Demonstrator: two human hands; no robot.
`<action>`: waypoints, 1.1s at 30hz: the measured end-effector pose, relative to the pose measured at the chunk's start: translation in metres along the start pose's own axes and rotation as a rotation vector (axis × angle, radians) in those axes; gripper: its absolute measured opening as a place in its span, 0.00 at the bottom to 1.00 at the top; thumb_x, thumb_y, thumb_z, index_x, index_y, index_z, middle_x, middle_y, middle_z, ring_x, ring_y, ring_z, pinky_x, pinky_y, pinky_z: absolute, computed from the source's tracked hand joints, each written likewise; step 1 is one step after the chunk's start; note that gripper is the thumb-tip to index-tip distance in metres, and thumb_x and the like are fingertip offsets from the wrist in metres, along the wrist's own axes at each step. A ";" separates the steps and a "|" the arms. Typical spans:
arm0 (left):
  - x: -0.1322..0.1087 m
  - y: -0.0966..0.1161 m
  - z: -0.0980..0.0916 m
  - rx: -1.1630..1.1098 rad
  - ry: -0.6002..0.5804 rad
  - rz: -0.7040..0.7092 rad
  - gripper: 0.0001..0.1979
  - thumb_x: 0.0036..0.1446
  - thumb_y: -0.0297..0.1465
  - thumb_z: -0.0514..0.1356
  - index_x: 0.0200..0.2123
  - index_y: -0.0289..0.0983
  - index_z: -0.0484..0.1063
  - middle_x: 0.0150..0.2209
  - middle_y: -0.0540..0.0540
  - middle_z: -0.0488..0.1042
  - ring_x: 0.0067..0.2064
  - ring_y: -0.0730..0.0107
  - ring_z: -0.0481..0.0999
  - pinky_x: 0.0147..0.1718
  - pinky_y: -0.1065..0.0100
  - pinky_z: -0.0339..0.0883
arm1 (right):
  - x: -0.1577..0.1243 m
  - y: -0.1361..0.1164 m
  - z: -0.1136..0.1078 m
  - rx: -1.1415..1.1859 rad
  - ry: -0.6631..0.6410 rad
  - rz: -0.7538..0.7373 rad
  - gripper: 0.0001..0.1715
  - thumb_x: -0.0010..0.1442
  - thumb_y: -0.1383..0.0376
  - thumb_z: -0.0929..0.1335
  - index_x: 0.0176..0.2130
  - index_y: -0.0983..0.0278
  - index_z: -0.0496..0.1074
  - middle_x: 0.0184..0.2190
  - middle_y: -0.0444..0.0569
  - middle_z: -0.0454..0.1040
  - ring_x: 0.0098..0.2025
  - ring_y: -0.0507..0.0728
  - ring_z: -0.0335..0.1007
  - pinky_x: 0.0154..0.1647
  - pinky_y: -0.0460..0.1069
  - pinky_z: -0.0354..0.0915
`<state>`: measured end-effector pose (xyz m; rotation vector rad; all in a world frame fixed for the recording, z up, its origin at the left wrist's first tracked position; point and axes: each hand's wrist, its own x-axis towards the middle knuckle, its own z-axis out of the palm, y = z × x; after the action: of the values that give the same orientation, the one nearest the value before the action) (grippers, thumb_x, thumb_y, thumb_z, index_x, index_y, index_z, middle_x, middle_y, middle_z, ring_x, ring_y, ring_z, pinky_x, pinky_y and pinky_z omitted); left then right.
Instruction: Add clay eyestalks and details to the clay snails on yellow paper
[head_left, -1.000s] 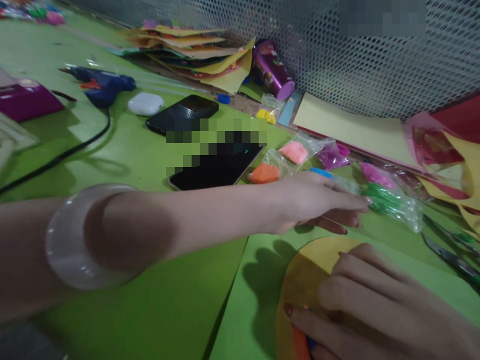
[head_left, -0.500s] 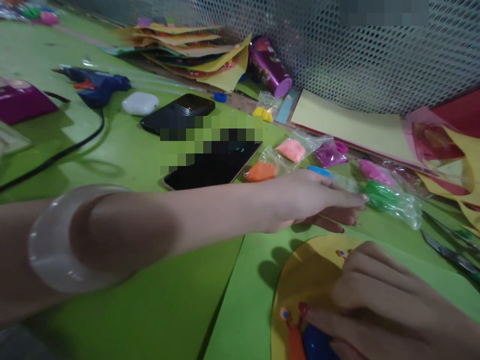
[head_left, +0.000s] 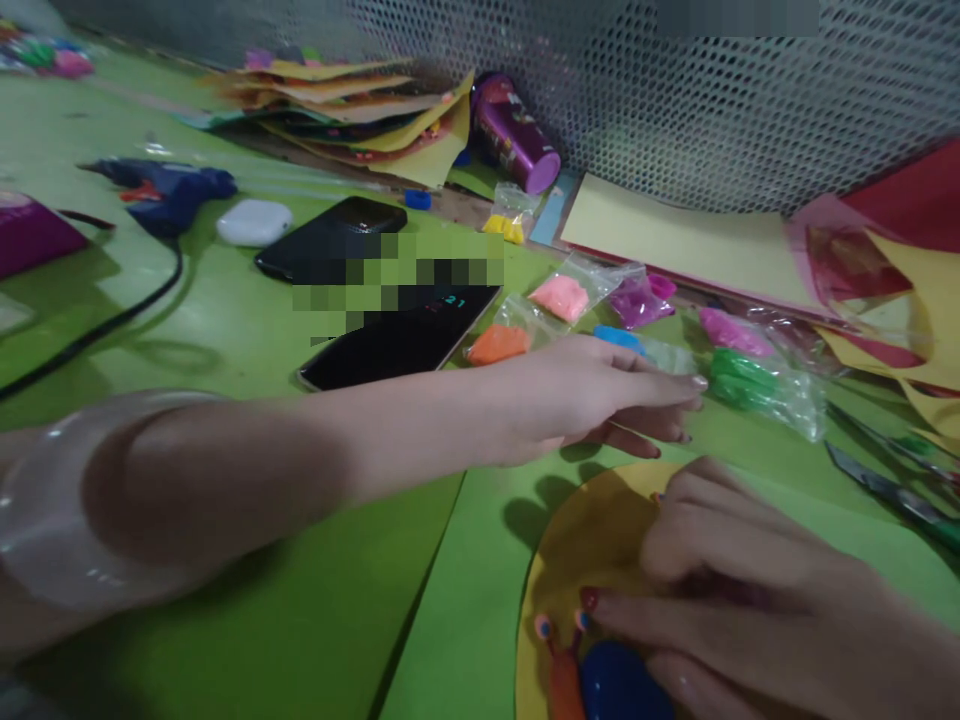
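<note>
Left hand (head_left: 600, 400) fingers straight, empty, tips just short of green clay bag (head_left: 757, 392), not grabbed yet; I can't tell right hand (head_left: 750, 590) grip, clay snail (head_left: 619, 688) beneath its fingers looks part-built

Reaches with the left arm from the lower left of the frame across to right of centre, left hand (head_left: 592, 400) palm down, fingers stretched straight and close together toward the right. Rests the right hand (head_left: 750, 590) at the lower right, palm down, knuckles raised, fingers bent, tips pointing left.
</note>
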<state>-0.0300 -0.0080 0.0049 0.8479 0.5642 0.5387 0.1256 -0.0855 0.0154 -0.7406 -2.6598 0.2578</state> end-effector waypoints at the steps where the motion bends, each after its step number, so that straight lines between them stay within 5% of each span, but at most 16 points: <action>1: 0.000 0.000 0.000 0.005 0.026 -0.008 0.04 0.49 0.25 0.65 0.26 0.35 0.72 0.27 0.54 0.72 0.32 0.78 0.72 0.35 0.75 0.65 | -0.001 0.000 -0.004 0.057 -0.024 0.002 0.14 0.64 0.65 0.59 0.34 0.57 0.73 0.24 0.44 0.67 0.25 0.53 0.63 0.27 0.50 0.61; 3: 0.000 0.000 0.002 0.007 0.060 -0.022 0.04 0.50 0.26 0.65 0.27 0.34 0.72 0.26 0.54 0.72 0.32 0.78 0.72 0.35 0.74 0.65 | -0.002 0.002 -0.012 0.161 0.010 0.030 0.10 0.64 0.64 0.62 0.39 0.57 0.72 0.28 0.45 0.69 0.29 0.53 0.65 0.30 0.49 0.64; 9: -0.001 -0.001 0.007 0.066 0.077 0.016 0.07 0.52 0.30 0.65 0.29 0.33 0.71 0.26 0.53 0.72 0.29 0.79 0.71 0.33 0.73 0.63 | -0.003 0.034 -0.020 -0.186 0.352 0.254 0.11 0.63 0.60 0.66 0.47 0.53 0.66 0.41 0.48 0.69 0.45 0.59 0.66 0.45 0.52 0.66; 14: -0.002 -0.003 0.008 0.086 0.087 0.065 0.08 0.51 0.32 0.66 0.30 0.34 0.72 0.28 0.53 0.72 0.32 0.78 0.70 0.34 0.73 0.62 | -0.005 0.051 -0.008 0.058 0.439 0.344 0.20 0.63 0.67 0.66 0.54 0.55 0.63 0.38 0.47 0.72 0.36 0.55 0.71 0.34 0.49 0.71; 19: -0.001 -0.004 0.008 0.103 0.078 0.063 0.07 0.51 0.31 0.67 0.30 0.33 0.74 0.30 0.51 0.73 0.32 0.79 0.70 0.32 0.76 0.62 | -0.007 0.051 -0.008 -0.055 0.554 0.210 0.09 0.60 0.72 0.68 0.39 0.60 0.73 0.38 0.45 0.72 0.39 0.51 0.70 0.40 0.45 0.70; 27: 0.003 -0.014 0.015 0.323 0.164 0.082 0.21 0.56 0.46 0.59 0.30 0.32 0.74 0.30 0.43 0.75 0.34 0.70 0.74 0.29 0.73 0.65 | -0.009 0.060 -0.002 -0.048 0.595 0.088 0.03 0.62 0.71 0.66 0.36 0.65 0.71 0.33 0.50 0.72 0.36 0.54 0.69 0.36 0.50 0.70; 33: 0.001 -0.004 0.018 0.863 0.274 0.219 0.23 0.62 0.46 0.47 0.37 0.34 0.73 0.35 0.40 0.76 0.35 0.62 0.76 0.29 0.65 0.68 | -0.030 0.045 -0.025 -0.086 0.593 0.087 0.04 0.61 0.72 0.66 0.37 0.64 0.69 0.33 0.49 0.71 0.37 0.54 0.68 0.37 0.50 0.69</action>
<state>-0.0165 -0.0195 0.0110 1.6821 0.9891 0.6183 0.1798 -0.0613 0.0174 -0.8105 -2.0884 -0.0540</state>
